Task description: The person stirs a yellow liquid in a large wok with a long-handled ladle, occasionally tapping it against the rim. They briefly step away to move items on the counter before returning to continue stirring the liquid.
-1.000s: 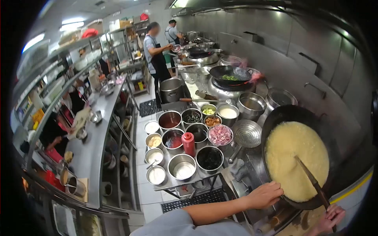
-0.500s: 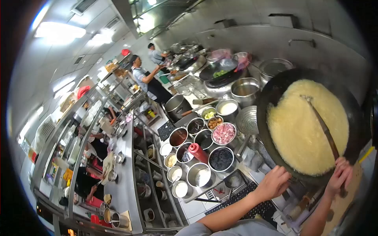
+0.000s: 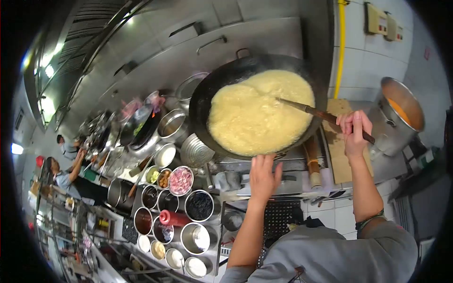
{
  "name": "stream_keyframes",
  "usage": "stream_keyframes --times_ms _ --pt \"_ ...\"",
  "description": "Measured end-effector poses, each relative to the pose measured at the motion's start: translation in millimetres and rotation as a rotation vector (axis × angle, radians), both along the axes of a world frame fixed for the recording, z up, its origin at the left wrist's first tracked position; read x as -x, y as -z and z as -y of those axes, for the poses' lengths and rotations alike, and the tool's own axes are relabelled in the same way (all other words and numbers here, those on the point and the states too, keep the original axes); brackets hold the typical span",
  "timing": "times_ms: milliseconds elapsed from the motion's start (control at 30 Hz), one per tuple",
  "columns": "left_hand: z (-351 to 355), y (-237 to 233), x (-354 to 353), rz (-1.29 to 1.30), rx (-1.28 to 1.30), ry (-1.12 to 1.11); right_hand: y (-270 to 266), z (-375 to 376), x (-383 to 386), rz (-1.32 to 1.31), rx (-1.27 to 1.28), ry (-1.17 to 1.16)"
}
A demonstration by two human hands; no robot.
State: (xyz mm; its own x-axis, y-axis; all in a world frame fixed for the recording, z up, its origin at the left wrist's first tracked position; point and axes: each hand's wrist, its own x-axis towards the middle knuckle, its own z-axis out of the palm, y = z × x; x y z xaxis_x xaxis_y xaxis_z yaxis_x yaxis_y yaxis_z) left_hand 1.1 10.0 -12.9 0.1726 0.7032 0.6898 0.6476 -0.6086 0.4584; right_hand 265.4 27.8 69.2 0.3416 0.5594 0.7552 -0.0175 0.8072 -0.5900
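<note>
A big black wok holds a wide pool of pale yellow, foamy liquid. My right hand is wrapped round the wooden handle of a ladle, whose head is sunk in the liquid. At the wok's near rim, my left hand grips the edge with its fingers, next to a small loop handle; the thumb sticks out to the side. Its fingertips are partly hidden against the rim.
Left of the wok lie a perforated strainer and pots of ingredients, among them sliced pink meat and a red squeeze bottle. A tall metal pot with orange contents stands right. Two co-workers stand far left.
My view has swung right, so the wok now sits near the middle and the orange-filled pot shows. The ladle now slants toward the right, still in my right hand. My left hand stays at the rim.
</note>
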Motion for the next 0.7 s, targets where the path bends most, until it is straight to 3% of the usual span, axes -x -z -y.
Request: stream_keyframes --times_ms 333,533,700 --pt "6.1 4.7 11.2 0.068 0.014 0.063 -78.1 111.7 8.1 0.175 -0.001 0.011" --pt "5.0 2.1 18.0 0.056 -0.001 0.102 -117.2 145.8 0.0 -0.015 0.015 -0.065" --pt "-0.7 -1.0 19.5 0.01 -0.011 0.088 -108.8 125.2 -15.1 -0.13 -0.053 -0.216"
